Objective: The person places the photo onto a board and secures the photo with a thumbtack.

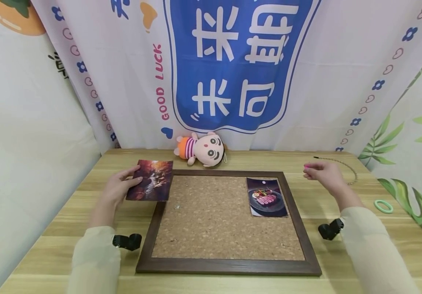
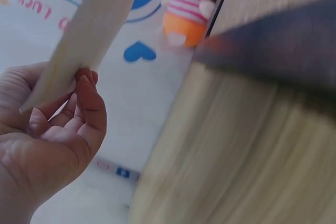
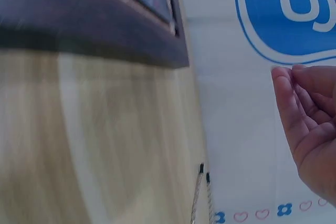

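My left hand (image 1: 118, 184) holds a photo print (image 1: 151, 179) with orange and dark purple colours by its left edge, thumb on the front. The print overlaps the upper left corner of the cork board (image 1: 214, 220) in the head view. From the left wrist, the print's pale back (image 2: 86, 40) shows, tilted up between thumb and fingers. Right of the board, my right hand (image 1: 323, 174) pinches a small pink thing (image 1: 307, 166) whose kind I cannot tell. A food photo (image 1: 267, 198) lies at the board's upper right, a small white dot near its top edge.
Behind the board lies a plush doll (image 1: 201, 150) in orange shorts. A thin braided band (image 1: 350, 168) curves behind my right hand, and a pale green ring (image 1: 383, 206) lies farther right. The board's dark wooden frame (image 1: 229, 267) rests on the wooden table (image 1: 64, 241). A printed cloth (image 1: 306, 94) hangs behind.
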`<act>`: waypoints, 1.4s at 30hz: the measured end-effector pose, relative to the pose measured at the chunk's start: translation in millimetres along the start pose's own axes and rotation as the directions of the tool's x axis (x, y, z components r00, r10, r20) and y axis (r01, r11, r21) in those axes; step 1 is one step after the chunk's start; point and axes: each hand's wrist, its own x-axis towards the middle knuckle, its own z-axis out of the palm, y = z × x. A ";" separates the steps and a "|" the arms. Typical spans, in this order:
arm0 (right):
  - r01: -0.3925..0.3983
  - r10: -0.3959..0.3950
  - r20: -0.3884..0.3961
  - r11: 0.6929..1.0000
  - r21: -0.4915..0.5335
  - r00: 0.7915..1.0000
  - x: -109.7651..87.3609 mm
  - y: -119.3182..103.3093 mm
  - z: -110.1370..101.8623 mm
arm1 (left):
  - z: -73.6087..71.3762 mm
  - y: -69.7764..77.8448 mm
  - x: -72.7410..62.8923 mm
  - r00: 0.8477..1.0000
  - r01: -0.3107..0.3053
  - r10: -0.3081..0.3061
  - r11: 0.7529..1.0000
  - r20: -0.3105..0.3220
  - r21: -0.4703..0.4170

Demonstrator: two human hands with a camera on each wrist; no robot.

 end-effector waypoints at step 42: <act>-0.010 -0.050 0.145 0.922 0.387 0.988 41.0 -101.1 252.6 | 97.9 -22.2 18.0 0.998 0.059 -0.057 0.992 -0.022 0.108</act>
